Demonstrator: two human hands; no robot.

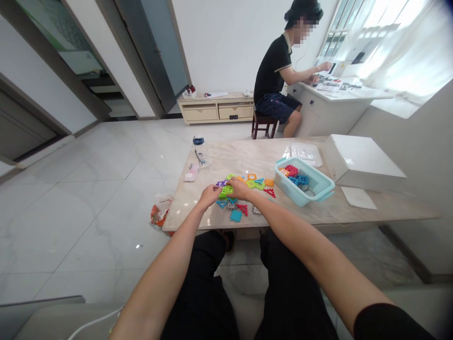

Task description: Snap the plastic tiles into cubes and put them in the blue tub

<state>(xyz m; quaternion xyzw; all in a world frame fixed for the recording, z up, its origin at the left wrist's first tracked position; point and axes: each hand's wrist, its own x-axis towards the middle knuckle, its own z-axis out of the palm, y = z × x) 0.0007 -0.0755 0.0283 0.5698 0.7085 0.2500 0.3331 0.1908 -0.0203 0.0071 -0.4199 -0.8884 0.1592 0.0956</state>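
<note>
My left hand point(209, 194) and my right hand point(239, 189) meet over a light green toy block piece point(225, 191) on the marble table point(198, 208), fingers curled round it from both sides. A purple piece point(221, 183) lies just behind the left fingers. More colourful interlocking pieces point(260, 184) are spread behind and in front of the hands, including a blue one point(235, 216) and a red one point(242, 208). A teal bin point(318, 192) to the right holds several more pieces.
A white box point(361, 163) and a clear lid point(304, 153) lie at the table's right back. A bottle point(199, 148) and a small pink item point(191, 174) stand at the left. Another person sits at a desk point(339, 97) beyond. A bag point(159, 215) lies on the floor.
</note>
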